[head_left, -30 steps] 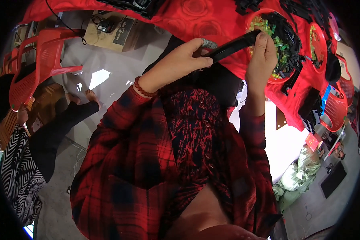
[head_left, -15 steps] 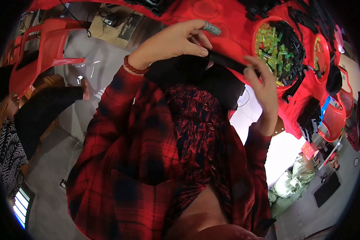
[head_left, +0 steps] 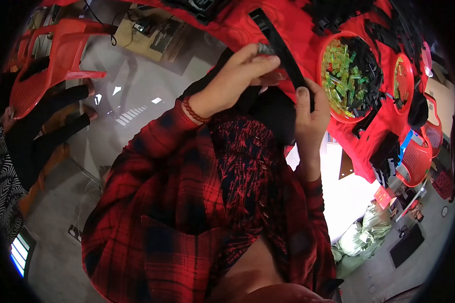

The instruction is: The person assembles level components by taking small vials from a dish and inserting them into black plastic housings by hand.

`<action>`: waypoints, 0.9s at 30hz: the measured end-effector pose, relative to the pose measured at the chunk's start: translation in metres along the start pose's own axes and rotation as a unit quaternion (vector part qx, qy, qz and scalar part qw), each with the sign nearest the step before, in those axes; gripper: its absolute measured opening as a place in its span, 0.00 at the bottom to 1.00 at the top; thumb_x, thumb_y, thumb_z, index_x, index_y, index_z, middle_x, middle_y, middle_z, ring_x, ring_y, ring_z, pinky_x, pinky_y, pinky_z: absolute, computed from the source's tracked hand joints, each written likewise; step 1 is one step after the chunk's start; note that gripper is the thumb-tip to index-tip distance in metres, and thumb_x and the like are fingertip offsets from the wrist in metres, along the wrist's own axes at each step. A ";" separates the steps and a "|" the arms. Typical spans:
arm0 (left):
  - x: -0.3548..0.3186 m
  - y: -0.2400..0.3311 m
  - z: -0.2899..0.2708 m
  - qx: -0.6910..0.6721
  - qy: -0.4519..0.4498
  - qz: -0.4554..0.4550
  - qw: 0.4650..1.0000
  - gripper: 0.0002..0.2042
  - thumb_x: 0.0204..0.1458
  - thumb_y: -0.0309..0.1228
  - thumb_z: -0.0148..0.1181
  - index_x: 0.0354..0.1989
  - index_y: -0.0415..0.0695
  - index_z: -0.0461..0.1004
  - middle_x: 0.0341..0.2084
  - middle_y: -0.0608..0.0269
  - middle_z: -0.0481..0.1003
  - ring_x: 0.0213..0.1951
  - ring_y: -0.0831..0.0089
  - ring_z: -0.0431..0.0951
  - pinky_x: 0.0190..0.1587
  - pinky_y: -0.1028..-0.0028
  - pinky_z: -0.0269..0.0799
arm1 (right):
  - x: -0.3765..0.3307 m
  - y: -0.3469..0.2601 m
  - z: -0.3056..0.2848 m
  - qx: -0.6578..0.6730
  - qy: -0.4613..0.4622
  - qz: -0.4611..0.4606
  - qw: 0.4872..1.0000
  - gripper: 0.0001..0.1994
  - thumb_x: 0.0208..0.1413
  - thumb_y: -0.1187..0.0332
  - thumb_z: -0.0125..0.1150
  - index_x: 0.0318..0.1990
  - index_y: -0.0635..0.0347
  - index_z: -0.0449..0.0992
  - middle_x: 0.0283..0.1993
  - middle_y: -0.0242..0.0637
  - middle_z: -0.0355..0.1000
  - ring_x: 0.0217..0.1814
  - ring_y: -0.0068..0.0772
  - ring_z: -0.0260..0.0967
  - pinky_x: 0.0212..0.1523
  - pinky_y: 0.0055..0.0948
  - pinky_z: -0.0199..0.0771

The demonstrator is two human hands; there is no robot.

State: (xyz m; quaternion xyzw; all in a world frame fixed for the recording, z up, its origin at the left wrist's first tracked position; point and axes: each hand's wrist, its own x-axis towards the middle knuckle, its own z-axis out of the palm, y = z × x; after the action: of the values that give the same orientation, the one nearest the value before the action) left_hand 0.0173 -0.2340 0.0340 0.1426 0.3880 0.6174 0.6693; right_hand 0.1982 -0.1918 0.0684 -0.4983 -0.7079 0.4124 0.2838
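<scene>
In my right hand (head_left: 311, 108) is a long, flat black strip (head_left: 278, 45), gripped at its near end between thumb and fingers. The strip slants up and to the left over the red-covered table (head_left: 232, 35). My left hand (head_left: 245, 76) is closed beside the strip's left edge, thumb against curled fingers. A grey patterned wrap (head_left: 266, 49) sits at its index fingertip, next to the strip. Whether the left fingers pinch something small cannot be made out.
A red basin (head_left: 332, 112) to the right holds yellow-green clear pieces and black pieces. Beyond it stands a smaller red basin (head_left: 408, 65). Black parts (head_left: 333, 12) lie at the back. A red chair (head_left: 65, 50) and another person's legs (head_left: 55, 126) are at the left.
The black strip has swung from nearly level between both hands to a steep slant, far end up. My left hand has come down and right; my right hand has moved left and slightly down.
</scene>
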 end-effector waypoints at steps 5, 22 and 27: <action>0.001 -0.007 0.008 0.036 0.025 0.015 0.999 0.11 0.64 0.31 0.51 0.51 0.40 0.70 0.43 0.63 0.76 0.47 0.72 0.77 0.53 0.70 0.74 | -0.014 0.002 0.019 0.013 -0.047 0.007 0.999 0.14 0.63 0.68 0.55 0.52 0.68 0.72 0.42 0.46 0.73 0.43 0.39 0.72 0.45 0.33 0.71; -0.012 0.002 0.010 0.032 -0.028 -0.027 0.999 0.12 0.64 0.35 0.51 0.50 0.42 0.71 0.37 0.66 0.76 0.37 0.79 0.77 0.39 0.76 0.75 | 0.006 -0.009 -0.002 0.096 -0.005 0.043 0.994 0.14 0.64 0.69 0.55 0.52 0.70 0.70 0.41 0.37 0.74 0.41 0.25 0.71 0.45 0.24 0.70; -0.014 -0.004 0.010 0.114 -0.056 -0.077 0.989 0.11 0.64 0.35 0.50 0.47 0.41 0.71 0.33 0.68 0.74 0.35 0.79 0.76 0.36 0.78 0.74 | 0.039 -0.003 0.005 0.176 0.067 0.011 0.982 0.22 0.69 0.60 0.47 0.59 0.72 0.66 0.51 0.45 0.71 0.48 0.27 0.70 0.54 0.27 0.68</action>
State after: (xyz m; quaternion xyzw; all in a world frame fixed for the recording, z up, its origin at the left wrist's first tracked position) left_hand 0.0285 -0.2445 0.0428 0.2212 0.4277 0.5067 0.7151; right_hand 0.1795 -0.1569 0.0686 -0.4750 -0.5980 0.4994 0.4090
